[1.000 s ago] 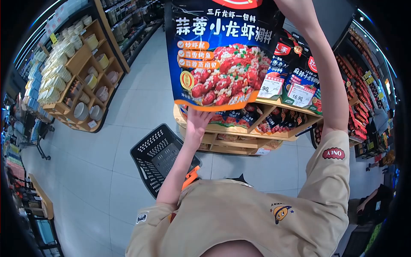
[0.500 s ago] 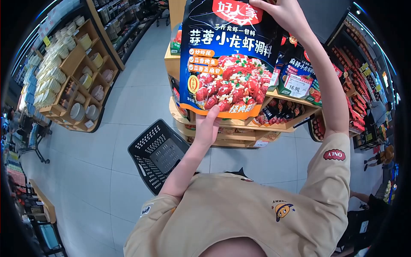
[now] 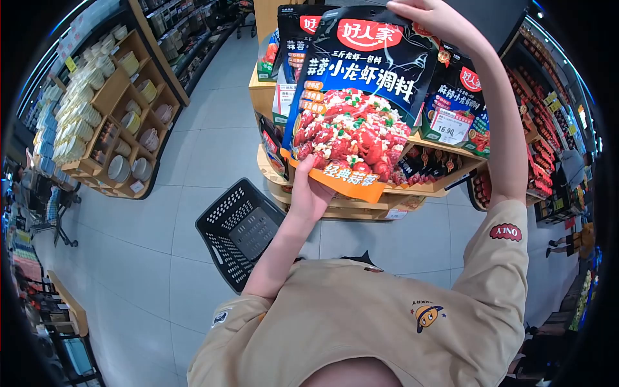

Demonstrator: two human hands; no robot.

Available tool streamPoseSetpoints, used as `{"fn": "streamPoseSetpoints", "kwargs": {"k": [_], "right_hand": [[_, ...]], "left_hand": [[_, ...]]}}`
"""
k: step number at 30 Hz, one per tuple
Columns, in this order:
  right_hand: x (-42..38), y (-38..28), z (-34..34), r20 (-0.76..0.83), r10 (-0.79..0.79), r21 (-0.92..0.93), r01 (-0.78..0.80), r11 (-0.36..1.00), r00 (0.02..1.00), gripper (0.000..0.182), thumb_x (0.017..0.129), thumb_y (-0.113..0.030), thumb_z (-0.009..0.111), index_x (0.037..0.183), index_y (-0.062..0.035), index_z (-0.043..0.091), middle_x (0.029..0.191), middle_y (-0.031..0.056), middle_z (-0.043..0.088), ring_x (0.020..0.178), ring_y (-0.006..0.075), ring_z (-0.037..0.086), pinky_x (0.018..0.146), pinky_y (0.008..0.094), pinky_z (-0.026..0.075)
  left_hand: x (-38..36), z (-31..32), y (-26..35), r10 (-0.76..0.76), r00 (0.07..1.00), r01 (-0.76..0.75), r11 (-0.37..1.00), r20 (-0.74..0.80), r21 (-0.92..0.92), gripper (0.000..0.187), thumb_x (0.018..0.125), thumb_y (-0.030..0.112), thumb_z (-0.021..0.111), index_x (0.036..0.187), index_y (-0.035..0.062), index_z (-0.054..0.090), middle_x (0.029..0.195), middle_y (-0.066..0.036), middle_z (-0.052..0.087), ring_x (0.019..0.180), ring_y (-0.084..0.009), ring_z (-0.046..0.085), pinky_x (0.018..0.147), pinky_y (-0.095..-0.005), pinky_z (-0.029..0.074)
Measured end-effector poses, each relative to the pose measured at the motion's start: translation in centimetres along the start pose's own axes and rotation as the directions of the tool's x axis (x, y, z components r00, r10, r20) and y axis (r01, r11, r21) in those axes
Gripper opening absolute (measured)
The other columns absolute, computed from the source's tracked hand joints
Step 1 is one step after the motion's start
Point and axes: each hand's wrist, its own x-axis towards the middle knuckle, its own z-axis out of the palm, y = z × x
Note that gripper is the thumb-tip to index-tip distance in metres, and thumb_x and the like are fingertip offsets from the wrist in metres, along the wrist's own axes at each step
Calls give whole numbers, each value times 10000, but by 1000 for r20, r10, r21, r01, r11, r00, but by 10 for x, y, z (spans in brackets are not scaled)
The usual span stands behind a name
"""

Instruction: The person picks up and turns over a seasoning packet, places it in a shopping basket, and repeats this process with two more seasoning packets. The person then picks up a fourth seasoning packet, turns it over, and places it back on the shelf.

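Observation:
Held up in front of me is a crayfish seasoning packet (image 3: 361, 116), black and blue with an orange bottom band and a picture of red crayfish. My left hand (image 3: 311, 192) grips its lower left edge, thumb on the front and fingers hidden behind. At the top right corner, my right hand (image 3: 429, 16) pinches the packet. The packet is tilted, with its bottom edge swung to the right. Just behind it, on the left, stands a similar dark packet (image 3: 291, 48).
A black shopping basket (image 3: 240, 226) shows beside my left forearm. Ahead is a wooden display stand (image 3: 412, 191) with more packets and a price tag (image 3: 449, 126). Shelves of bowls (image 3: 119, 169) stand at left. A person (image 3: 570, 242) is at far right.
The packet has tilted and shifted slightly away and to the right, uncovering the similar packet behind its left side. Both hands keep their grip on it.

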Motion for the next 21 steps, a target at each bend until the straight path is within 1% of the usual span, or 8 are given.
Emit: {"fn": "streamPoseSetpoints", "kwargs": {"k": [3, 5, 7, 10, 11, 12, 17, 21], "right_hand": [[-4, 8, -11, 131, 182, 426, -221, 877, 975, 440, 878, -396, 350, 1067, -59, 559, 925, 97, 608, 862, 160, 544, 743, 268, 425], [4, 33, -5, 250, -117, 751, -116, 650, 961, 437, 864, -359, 407, 1169, -51, 465, 1042, 95, 568, 971, 186, 519, 848, 307, 395], [0, 20, 4, 164, -242, 552, 115, 826, 956, 595, 772, -262, 587, 1256, -33, 326, 1265, 141, 383, 1189, 236, 338, 999, 372, 263], [-8, 5, 15, 193, -201, 200, 162, 966, 960, 764, 693, -322, 677, 1286, -55, 276, 1330, 148, 283, 1245, 242, 238, 1030, 380, 200], [-7, 20, 28, -7, -131, -143, 129, 981, 991, 662, 697, -307, 678, 1234, -63, 378, 1231, 142, 420, 1109, 216, 422, 936, 358, 341], [-8, 5, 25, 50, 5, 115, -11, 993, 999, 576, 695, -301, 681, 1160, -49, 452, 1111, 126, 500, 972, 178, 484, 847, 322, 391], [-8, -11, 33, -96, -240, 448, 257, 856, 966, 208, 767, -155, 603, 863, 29, 609, 747, 66, 625, 692, 85, 535, 648, 228, 428], [-9, -19, 38, -102, -178, 368, 203, 907, 979, 210, 765, -161, 603, 849, 31, 611, 728, 84, 624, 681, 91, 536, 637, 233, 428]], "left_hand": [[4, -7, 1, -209, 971, 233, 934, 114, -272, 547, 820, 358, 448, 1251, 58, 297, 1169, -109, 474, 1040, -250, 506, 817, -396, 456], [10, -39, -13, -277, 751, 635, 553, 600, -539, 578, 813, 381, 456, 1258, 49, 292, 1139, -122, 505, 971, -243, 550, 771, -388, 487], [12, -30, -19, -277, 648, 762, 209, 710, -613, 550, 802, 388, 522, 1179, 22, 358, 1005, -143, 570, 869, -278, 598, 675, -341, 527], [15, -36, -28, -275, 597, 802, 171, 754, -573, 508, 807, 355, 529, 1158, 24, 367, 970, -150, 580, 869, -281, 597, 638, -329, 533], [15, -36, -33, -226, 524, 851, 99, 821, -515, 544, 811, 370, 514, 1188, 20, 337, 1016, -180, 549, 861, -297, 596, 629, -332, 534], [15, -36, -34, -169, 447, 893, 32, 879, -448, 580, 814, 385, 500, 1218, 15, 307, 1061, -211, 518, 853, -313, 596, 620, -335, 534], [7, -29, -22, -349, 314, 944, 15, 883, -330, 750, 819, 503, 401, 1323, 23, 121, 1290, -279, 250, 981, -473, 475, 747, -421, 494], [-6, -17, -20, -577, 581, 793, 560, 575, -239, 739, 810, 537, 386, 1326, 54, 169, 1324, -181, 278, 1190, -431, 267, 927, -485, 338]]}}
